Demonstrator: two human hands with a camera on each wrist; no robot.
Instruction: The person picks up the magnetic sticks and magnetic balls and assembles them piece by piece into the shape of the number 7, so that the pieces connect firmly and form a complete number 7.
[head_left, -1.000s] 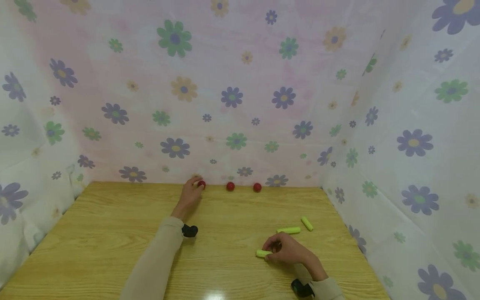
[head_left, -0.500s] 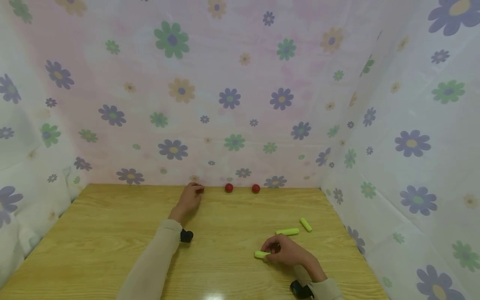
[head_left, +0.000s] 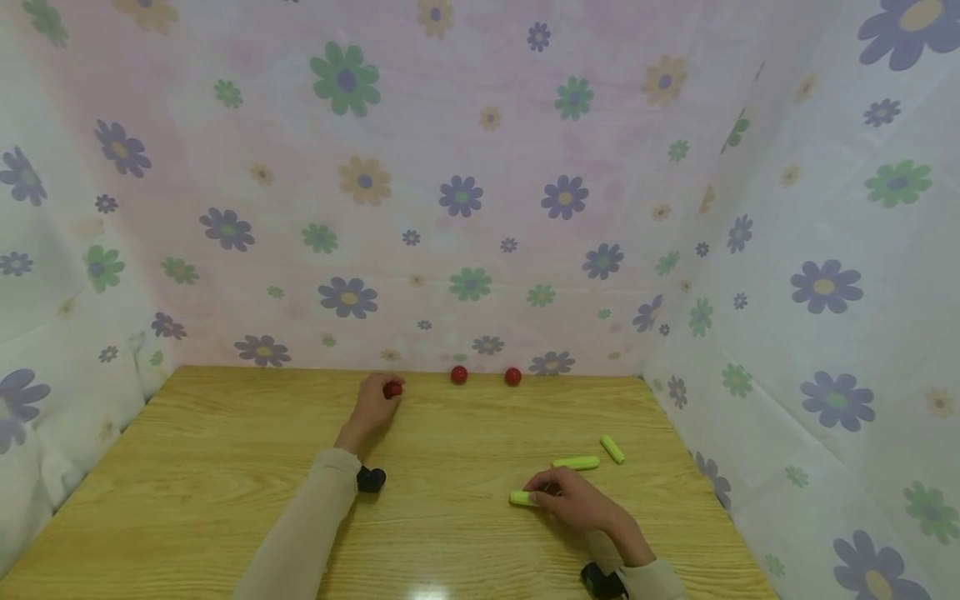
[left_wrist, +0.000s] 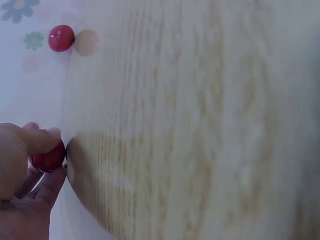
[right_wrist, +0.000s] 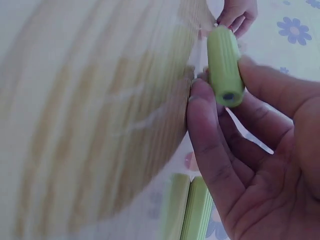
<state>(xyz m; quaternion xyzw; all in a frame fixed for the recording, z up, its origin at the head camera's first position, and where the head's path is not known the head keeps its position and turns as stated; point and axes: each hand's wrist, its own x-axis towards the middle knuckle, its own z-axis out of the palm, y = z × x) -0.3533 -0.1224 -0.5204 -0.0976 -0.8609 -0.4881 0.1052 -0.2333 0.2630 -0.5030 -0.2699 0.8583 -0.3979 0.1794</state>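
Note:
At the back of the table, my left hand (head_left: 371, 406) holds a small glossy red ball (head_left: 393, 389) between thumb and fingers. In the left wrist view, this ball (left_wrist: 50, 159) shows between the fingertips, close over the wood. Nearer the front right, my right hand (head_left: 573, 498) pinches a short light green ribbed cylinder (head_left: 521, 498). The right wrist view shows the cylinder (right_wrist: 225, 67) between thumb and fingertips, with a dark hole in its near end. Its right part is hidden by the fingers in the head view.
Two more red balls, one in the middle (head_left: 459, 375) and one to its right (head_left: 513, 377), sit along the table's back edge. Two green cylinders, one crosswise (head_left: 576, 462) and one slanted (head_left: 612, 449), lie beyond my right hand. Flowered cloth (head_left: 420, 250) encloses the wooden table (head_left: 247, 450).
My left hand has drawn its red ball away from the back edge, toward me and slightly left. My right hand has lifted the near end of the green cylinder slightly up and away from me.

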